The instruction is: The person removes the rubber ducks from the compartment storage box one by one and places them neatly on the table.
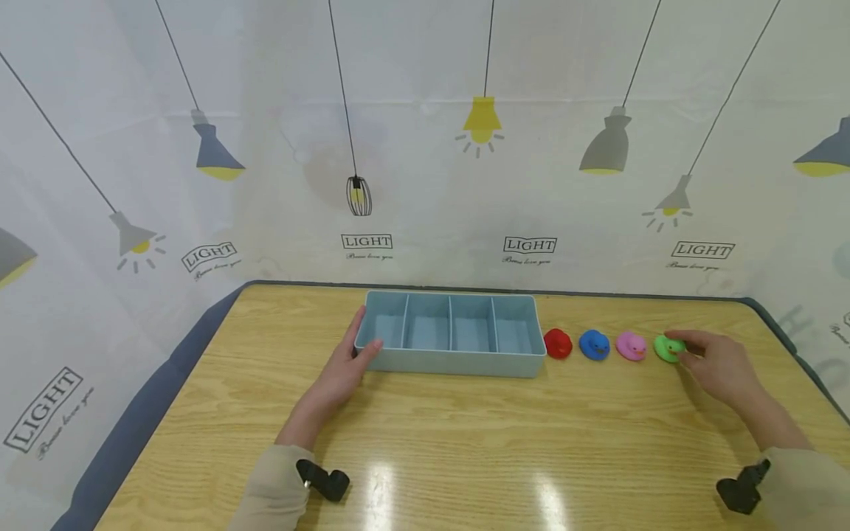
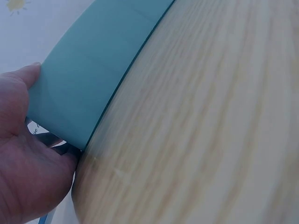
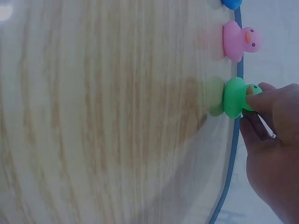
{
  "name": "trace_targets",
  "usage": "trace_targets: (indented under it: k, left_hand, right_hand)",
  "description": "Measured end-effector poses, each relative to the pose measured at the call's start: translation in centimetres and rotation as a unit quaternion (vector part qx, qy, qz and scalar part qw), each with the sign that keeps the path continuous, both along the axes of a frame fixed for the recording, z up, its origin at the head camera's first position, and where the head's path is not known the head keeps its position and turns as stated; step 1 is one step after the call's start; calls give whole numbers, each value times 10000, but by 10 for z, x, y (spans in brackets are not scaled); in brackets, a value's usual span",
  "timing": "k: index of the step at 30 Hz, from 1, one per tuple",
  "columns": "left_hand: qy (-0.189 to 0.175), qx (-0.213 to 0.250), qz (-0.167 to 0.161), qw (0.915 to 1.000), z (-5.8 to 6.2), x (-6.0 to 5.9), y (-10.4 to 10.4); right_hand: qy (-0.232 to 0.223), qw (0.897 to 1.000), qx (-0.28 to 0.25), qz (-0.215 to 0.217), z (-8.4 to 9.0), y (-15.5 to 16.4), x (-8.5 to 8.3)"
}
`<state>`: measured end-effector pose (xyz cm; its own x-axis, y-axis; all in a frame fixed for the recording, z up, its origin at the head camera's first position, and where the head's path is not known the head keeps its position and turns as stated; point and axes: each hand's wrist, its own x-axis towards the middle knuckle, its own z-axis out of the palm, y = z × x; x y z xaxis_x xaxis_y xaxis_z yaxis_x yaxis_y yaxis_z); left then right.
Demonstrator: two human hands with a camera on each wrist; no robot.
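A light blue tray (image 1: 458, 363) with several compartments, nothing in them, lies at the back middle of the wooden table (image 1: 465, 450). My left hand (image 1: 363, 339) grips its left front corner, thumb on the front wall and fingers along the left end; the left wrist view shows the tray's wall (image 2: 93, 70) against my left hand (image 2: 32, 116). To the tray's right stand a red duck (image 1: 558, 344), a blue duck (image 1: 594, 344), a pink duck (image 1: 631, 346) and a green duck (image 1: 665, 348) in a row. My right hand (image 1: 680, 346) pinches the green duck (image 3: 233, 98) at its head.
The pink duck (image 3: 238, 41) stands just left of the green one, with the blue duck (image 3: 231, 3) beyond it. A white curtain printed with lamps hangs close behind the table. The table's dark back edge (image 3: 231, 154) runs just past the ducks. Bare wood lies in front.
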<state>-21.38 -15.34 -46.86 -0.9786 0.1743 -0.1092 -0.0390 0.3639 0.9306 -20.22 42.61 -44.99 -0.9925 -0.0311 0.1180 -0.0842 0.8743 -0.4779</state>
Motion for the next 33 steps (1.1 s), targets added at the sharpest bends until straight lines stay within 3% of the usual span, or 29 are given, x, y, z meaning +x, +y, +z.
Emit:
trace_targets:
  k: [13,26,33]
  left_hand:
    - [24,-7,-30,10000,0,0,-1]
    - [-68,41,-61,10000,-1,-1,-2]
    - [-187,31,-67,9998,0,-3,-2]
  right_hand:
    - [-290,9994,-196,-57,0,1,-1]
    - [30,9992,-312,-235,-1,-2,-1]
    - [-160,9995,-118,-241,0,2,-2]
